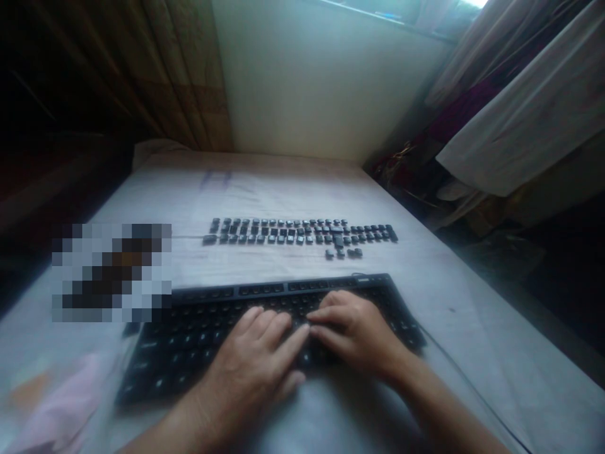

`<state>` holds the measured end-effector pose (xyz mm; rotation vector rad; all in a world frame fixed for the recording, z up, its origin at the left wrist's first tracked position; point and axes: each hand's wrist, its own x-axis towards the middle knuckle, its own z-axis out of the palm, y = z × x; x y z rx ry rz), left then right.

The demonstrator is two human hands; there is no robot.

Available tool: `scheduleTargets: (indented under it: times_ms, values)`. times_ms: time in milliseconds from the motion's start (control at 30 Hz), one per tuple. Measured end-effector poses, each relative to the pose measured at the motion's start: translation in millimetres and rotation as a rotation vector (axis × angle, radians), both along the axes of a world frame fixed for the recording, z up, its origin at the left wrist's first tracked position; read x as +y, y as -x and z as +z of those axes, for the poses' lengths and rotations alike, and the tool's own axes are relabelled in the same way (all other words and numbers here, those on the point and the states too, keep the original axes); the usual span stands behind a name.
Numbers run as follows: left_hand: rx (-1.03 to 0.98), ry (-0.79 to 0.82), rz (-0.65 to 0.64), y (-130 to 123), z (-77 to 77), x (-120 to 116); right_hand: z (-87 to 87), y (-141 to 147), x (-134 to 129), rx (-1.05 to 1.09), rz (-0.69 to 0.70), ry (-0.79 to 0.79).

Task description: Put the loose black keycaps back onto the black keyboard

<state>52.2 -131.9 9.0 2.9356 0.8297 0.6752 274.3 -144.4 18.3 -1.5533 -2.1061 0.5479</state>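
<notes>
A black computer keyboard (189, 343) lies at a slant before me, with pale-marked keys at its lower left. My left hand (258, 359) rests palm down over its middle, fingers stretched out and the index finger pointing to the right hand's fingertips. From the right, my right hand (354, 325) reaches onto the keyboard with bent fingers, thumb and index finger nearly together above the keys. Whatever lies between those fingertips is too small and blurred to make out. Beyond the keyboard, loose black keycaps (283, 233) are laid out in several rows.
A pale cloth covers the table (472, 353). The keyboard's cable (472, 366) runs down the right side. A blurred-out patch (111, 271) covers something at left, above a pink cloth or paper (66, 403). Curtains (184, 75) and hanging fabric (524, 120) flank the wall.
</notes>
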Motion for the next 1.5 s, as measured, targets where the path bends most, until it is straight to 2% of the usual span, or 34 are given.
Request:
scheduleTargets:
  times_ms: [200, 500, 867, 1167, 1333, 1500]
  values:
    - [0.015, -0.027, 0.008, -0.2, -2.1, -0.8, 0.0, 0.1, 1.3, 0.017, 0.024, 0.003]
    - [0.000, -0.057, 0.022, -1.3, -2.8, -0.4, 2.2, 10.3, 2.8, 0.051, -0.108, 0.065]
    - [-0.020, -0.039, 0.015, 0.0, -3.6, 0.8, 4.3, 12.5, 2.5, 0.077, -0.137, 0.075]
    - [-0.110, -0.112, 0.007, 1.1, -20.3, -2.6, 5.6, -1.9, 4.3, 0.321, -0.154, 0.097]
    - [-0.137, -0.152, 0.006, 0.8, -26.3, -2.4, 9.8, -3.7, 5.3, 0.354, -0.176, 0.064]
    - [-0.174, -0.238, 0.002, 1.0, -32.3, 1.4, 13.5, -9.6, 10.5, 0.298, -0.197, 0.039]
